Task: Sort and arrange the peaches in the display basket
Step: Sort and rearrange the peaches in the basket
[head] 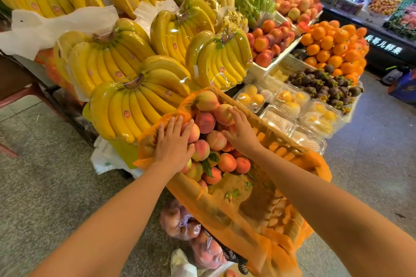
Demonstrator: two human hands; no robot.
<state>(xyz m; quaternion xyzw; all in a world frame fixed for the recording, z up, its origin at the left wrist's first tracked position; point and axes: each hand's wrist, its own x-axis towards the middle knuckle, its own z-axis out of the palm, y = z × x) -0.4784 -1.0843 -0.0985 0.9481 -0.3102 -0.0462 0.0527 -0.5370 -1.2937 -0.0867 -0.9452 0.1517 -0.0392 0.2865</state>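
The peaches [205, 122] are being kept heaped in the far half of the display basket [265, 128], with the pile reaching its far rim. The near half of the basket is lying open, with only a few loose leaves [233, 193] on its bottom. The left hand [173, 144] is being laid flat on peaches at the basket's left edge, fingers spread and straight, with nothing gripped. The right hand [242, 129] is being rested open-fingered on peaches by the basket's right wall, likewise gripping nothing. An orange liner [213, 209] is being draped over the basket's edges. Banana bunches [139, 101] are crowding the basket's left side. Clear fruit boxes [290, 101] are standing just beyond its right wall. Bagged peaches [180, 220] are lying on the floor [45, 175] beneath its near end.
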